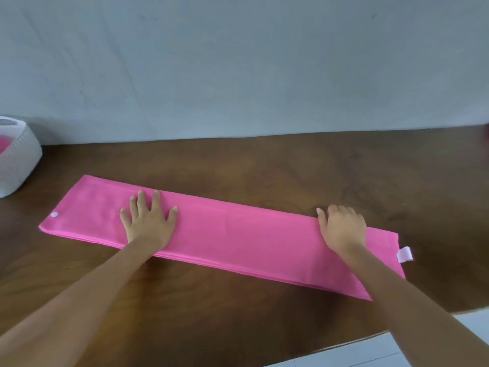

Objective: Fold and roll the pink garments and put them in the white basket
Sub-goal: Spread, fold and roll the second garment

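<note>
A pink garment [238, 234] lies folded into a long flat strip across the brown table [291, 168], running from upper left to lower right. My left hand [149, 218] presses flat on its left part, fingers spread. My right hand [341, 226] rests on the strip's far edge toward the right end, fingers bent down over that edge. A white tag [404, 254] sticks out at the right end and a small white snap [54, 214] shows near the left end. The white basket [19, 162] stands at the far left with something pink inside it.
A pale wall [238, 62] runs along the back of the table. The table's front edge [344, 348] cuts diagonally at the lower right, with white floor beyond. A bit of something red shows at the right frame edge [486, 133].
</note>
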